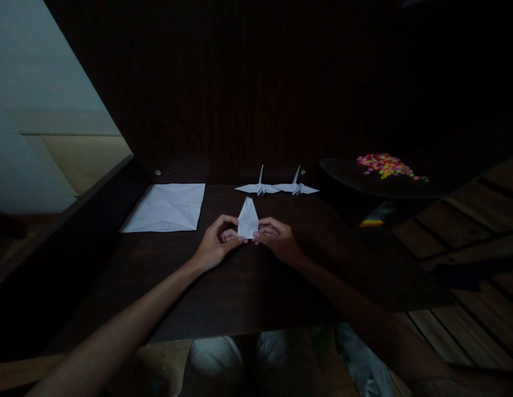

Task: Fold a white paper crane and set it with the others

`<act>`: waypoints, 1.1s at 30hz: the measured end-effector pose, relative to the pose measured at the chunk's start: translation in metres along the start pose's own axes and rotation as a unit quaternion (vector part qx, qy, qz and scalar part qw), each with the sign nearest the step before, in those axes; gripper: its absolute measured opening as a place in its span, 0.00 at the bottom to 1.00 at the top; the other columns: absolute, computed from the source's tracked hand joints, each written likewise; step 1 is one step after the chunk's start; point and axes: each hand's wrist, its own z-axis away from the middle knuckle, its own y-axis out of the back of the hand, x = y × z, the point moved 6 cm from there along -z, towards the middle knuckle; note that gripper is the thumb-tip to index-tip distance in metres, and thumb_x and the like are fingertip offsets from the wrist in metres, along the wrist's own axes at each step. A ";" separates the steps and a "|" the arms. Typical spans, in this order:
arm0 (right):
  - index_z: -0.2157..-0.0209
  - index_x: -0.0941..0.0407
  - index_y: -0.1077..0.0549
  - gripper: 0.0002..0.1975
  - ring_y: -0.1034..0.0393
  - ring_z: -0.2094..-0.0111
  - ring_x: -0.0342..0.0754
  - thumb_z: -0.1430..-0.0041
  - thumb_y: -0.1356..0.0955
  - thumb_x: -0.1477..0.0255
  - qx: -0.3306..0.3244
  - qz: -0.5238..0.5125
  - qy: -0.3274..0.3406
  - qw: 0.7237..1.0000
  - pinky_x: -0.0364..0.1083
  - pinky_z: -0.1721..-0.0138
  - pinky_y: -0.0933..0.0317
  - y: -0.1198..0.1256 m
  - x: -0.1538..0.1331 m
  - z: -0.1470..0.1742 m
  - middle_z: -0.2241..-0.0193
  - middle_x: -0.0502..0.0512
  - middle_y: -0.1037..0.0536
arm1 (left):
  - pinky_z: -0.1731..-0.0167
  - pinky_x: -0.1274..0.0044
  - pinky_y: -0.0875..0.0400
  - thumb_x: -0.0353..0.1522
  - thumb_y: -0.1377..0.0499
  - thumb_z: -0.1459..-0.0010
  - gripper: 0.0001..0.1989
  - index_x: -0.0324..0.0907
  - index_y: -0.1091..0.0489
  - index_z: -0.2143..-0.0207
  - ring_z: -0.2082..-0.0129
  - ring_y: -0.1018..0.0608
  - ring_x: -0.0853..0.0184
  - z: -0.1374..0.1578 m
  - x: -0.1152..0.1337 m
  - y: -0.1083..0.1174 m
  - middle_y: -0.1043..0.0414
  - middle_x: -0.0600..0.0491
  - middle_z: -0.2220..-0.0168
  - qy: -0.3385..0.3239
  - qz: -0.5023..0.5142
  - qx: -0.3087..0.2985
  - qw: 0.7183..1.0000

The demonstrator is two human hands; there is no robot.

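The left hand (218, 242) and the right hand (279, 238) both grasp a white, kite-shaped piece of folded paper (248, 219), pinched between them by its lower side edges, narrow split end toward the back edge of the dark brown wooden tabletop (223, 298). Just beyond that end, two white folded-paper cranes (296, 188) stand side by side along the back edge. A creased white paper sheet (165, 207) lies near the back left corner. Past the back right corner, a pile of small multicoloured pieces (384, 165) rests on a dark curved shelf (343, 172). Both forearms reach inward across the front edge, thumbs on the paper's near face, fingers curled.
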 end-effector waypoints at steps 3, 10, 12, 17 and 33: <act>0.66 0.57 0.28 0.12 0.28 0.73 0.43 0.53 0.27 0.70 -0.004 0.003 -0.003 1.000 0.43 0.71 0.32 0.001 0.000 0.000 0.74 0.49 0.24 | 0.68 0.80 0.30 0.31 0.33 0.51 0.19 0.41 0.38 0.60 0.70 0.21 0.69 -0.001 -0.002 0.000 0.25 0.55 0.72 0.008 0.004 -0.005 1.000; 0.65 0.57 0.26 0.11 0.28 0.74 0.43 0.52 0.28 0.69 -0.022 -0.005 -0.021 1.000 0.42 0.72 0.34 -0.003 -0.001 0.001 0.75 0.50 0.23 | 0.63 0.73 0.24 0.31 0.32 0.54 0.17 0.38 0.32 0.61 0.69 0.19 0.66 -0.002 0.002 0.000 0.23 0.52 0.66 0.004 0.000 0.008 1.000; 0.65 0.57 0.25 0.11 0.28 0.76 0.43 0.51 0.28 0.68 -0.036 -0.003 -0.023 0.999 0.43 0.73 0.34 -0.005 -0.003 0.001 0.76 0.50 0.23 | 0.63 0.73 0.24 0.32 0.32 0.53 0.17 0.37 0.31 0.62 0.70 0.20 0.66 -0.003 0.004 0.001 0.23 0.52 0.66 0.000 -0.008 0.018 1.000; 0.67 0.59 0.24 0.11 0.30 0.78 0.43 0.51 0.28 0.67 -0.036 0.019 -0.025 0.999 0.43 0.74 0.34 -0.005 -0.005 0.003 0.77 0.51 0.23 | 0.64 0.72 0.23 0.34 0.33 0.52 0.16 0.37 0.30 0.62 0.70 0.19 0.65 -0.002 0.005 0.000 0.23 0.51 0.65 -0.001 -0.025 0.020 0.999; 0.67 0.57 0.22 0.13 0.28 0.74 0.44 0.55 0.25 0.66 -0.015 0.012 -0.004 1.000 0.43 0.73 0.32 -0.002 -0.008 0.004 0.71 0.53 0.23 | 0.63 0.70 0.24 0.33 0.31 0.55 0.18 0.38 0.30 0.62 0.68 0.18 0.60 0.002 -0.006 0.003 0.21 0.51 0.71 0.053 0.001 0.007 0.999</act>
